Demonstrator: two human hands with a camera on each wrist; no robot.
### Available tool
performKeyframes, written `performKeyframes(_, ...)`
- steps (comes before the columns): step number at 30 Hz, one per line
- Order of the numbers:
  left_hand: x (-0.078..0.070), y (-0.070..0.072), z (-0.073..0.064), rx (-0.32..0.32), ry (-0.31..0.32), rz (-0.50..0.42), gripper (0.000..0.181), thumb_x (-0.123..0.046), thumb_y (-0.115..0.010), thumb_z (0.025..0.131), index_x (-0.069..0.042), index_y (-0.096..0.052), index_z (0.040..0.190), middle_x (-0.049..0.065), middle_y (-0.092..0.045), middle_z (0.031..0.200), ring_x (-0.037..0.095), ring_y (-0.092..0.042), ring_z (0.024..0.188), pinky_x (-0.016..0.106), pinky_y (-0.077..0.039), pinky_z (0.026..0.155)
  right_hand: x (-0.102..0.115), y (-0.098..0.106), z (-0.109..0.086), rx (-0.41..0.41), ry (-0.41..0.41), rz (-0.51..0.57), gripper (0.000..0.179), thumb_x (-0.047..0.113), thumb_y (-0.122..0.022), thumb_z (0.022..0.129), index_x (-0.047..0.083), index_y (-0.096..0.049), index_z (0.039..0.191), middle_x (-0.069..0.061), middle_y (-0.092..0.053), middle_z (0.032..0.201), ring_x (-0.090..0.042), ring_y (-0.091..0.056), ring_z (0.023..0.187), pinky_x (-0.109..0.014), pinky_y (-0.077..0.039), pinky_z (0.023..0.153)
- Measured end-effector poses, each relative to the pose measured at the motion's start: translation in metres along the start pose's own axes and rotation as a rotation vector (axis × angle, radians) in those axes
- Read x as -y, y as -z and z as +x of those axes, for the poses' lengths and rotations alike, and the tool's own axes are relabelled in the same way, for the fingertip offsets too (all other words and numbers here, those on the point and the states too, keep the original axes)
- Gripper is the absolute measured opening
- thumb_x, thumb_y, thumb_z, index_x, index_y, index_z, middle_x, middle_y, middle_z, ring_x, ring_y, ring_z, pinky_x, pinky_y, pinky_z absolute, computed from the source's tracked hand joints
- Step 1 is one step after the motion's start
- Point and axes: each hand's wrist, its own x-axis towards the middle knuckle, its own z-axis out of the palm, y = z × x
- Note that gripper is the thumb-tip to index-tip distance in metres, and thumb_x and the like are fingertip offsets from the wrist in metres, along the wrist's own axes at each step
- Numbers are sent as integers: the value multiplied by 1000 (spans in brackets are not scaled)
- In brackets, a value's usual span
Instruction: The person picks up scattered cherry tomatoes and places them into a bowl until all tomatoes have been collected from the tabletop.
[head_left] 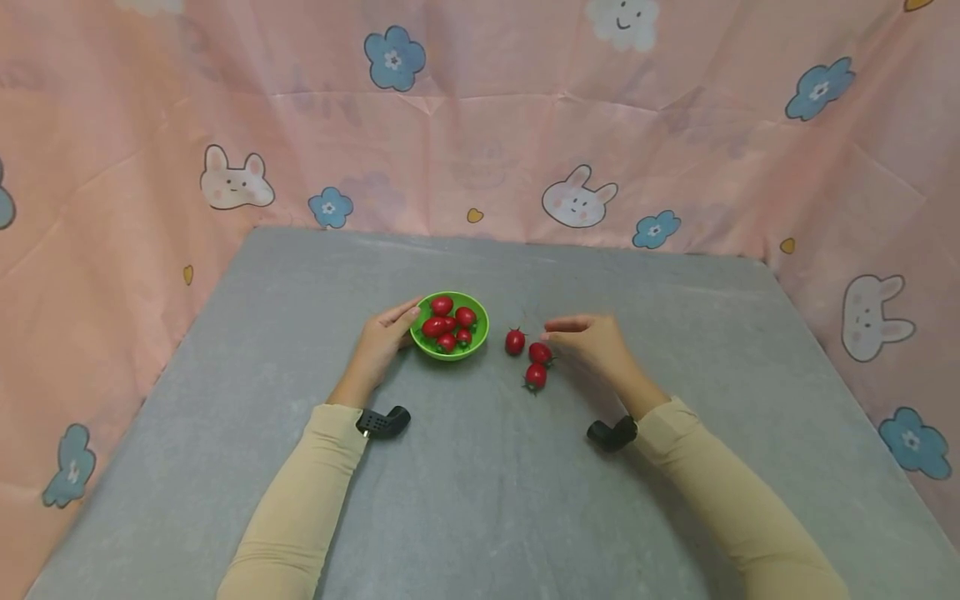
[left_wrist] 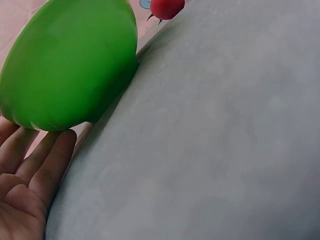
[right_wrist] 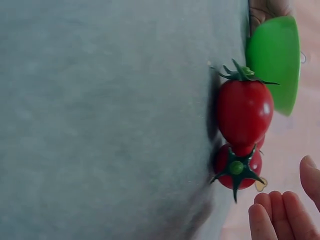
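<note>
A green bowl (head_left: 481, 339) holds several small red tomatoes (head_left: 442, 306) with green stems. My left hand (head_left: 377, 344) grips its left side, thumb by the rim and fingertips against the outer wall; in the left wrist view the fingers (left_wrist: 52, 162) touch the bowl (left_wrist: 70, 60) low down. Three loose tomatoes lie right of the bowl: one nearest it (head_left: 514, 342), a middle one (head_left: 540, 353) and a front one (head_left: 536, 377). Just right of the middle tomato hovers my right hand (head_left: 596, 342), holding nothing; its thumb and fingers stand apart in the right wrist view.
A grey cloth covers the table (head_left: 465, 500). Behind and at both sides hangs a pink curtain (head_left: 480, 133) with rabbits, clouds and blue flowers. Black wrist cameras sit on the left wrist (head_left: 384, 422) and right wrist (head_left: 612, 434).
</note>
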Motion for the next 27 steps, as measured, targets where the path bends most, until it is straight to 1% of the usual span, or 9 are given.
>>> performKeyframes(2, 0, 0, 0, 3, -3, -1, 43, -27, -57, 102, -8, -56, 141, 11, -55, 147, -5, -63, 101, 14, -55, 86, -2, 0, -2, 2, 1, -4, 42, 33, -76, 88, 7, -72, 120, -12, -72, 121, -22, -61, 113, -16, -53, 80)
performKeyframes(4, -1, 0, -1, 5, -6, -2, 43, -27, -57, 102, -8, -56, 141, 11, -55, 146, -5, -63, 101, 14, -55, 86, -3, 0, -3, 1, -2, -4, 41, 33, -76, 88, 7, -72, 120, -12, -72, 121, -22, -61, 113, -19, -54, 83)
performKeyframes(8, -1, 0, -1, 6, -7, -2, 43, -27, -57, 102, -8, -56, 141, 11, -55, 146, -4, -63, 101, 14, -55, 86, -7, -1, -4, 6, -19, -24, 41, 35, -77, 87, 10, -73, 119, -10, -72, 122, -23, -56, 121, -31, -51, 95)
performKeyframes(11, -1, 0, -1, 9, -4, -1, 43, -27, -56, 103, -8, -56, 141, 11, -55, 146, -3, -63, 104, 15, -55, 87, -10, -2, -4, 20, -33, -43, 43, 37, -76, 87, 11, -73, 120, -9, -71, 125, -25, -52, 125, -35, -50, 98)
performKeyframes(17, -3, 0, -3, 8, -3, 5, 43, -26, -55, 103, -7, -56, 141, 11, -54, 147, 0, -63, 108, 15, -56, 87, -12, -6, -5, 25, -50, -59, 44, 38, -77, 87, 11, -72, 122, -9, -68, 128, -26, -51, 124, -32, -51, 94)
performKeyframes(19, -3, -1, -3, 9, -6, 4, 43, -26, -55, 103, -6, -55, 141, 12, -54, 147, -1, -63, 106, 15, -56, 87, -13, -7, -5, 29, -46, -62, 44, 37, -76, 87, 11, -71, 123, -10, -68, 129, -26, -51, 125, -32, -50, 94)
performKeyframes(23, -3, -1, -3, 11, -11, -4, 43, -25, -55, 103, -6, -55, 141, 13, -54, 146, -5, -63, 101, 14, -56, 85, -13, -8, -6, 31, -35, -69, 44, 37, -76, 88, 10, -71, 123, -11, -68, 129, -26, -50, 124, -27, -51, 90)
performKeyframes(27, -4, -1, -3, 9, -8, -12, 43, -24, -55, 103, -5, -55, 141, 13, -54, 146, -6, -63, 98, 14, -56, 84, -12, -8, -6, 37, -58, -76, 45, 36, -76, 88, 10, -71, 124, -11, -67, 130, -26, -51, 120, -23, -51, 84)
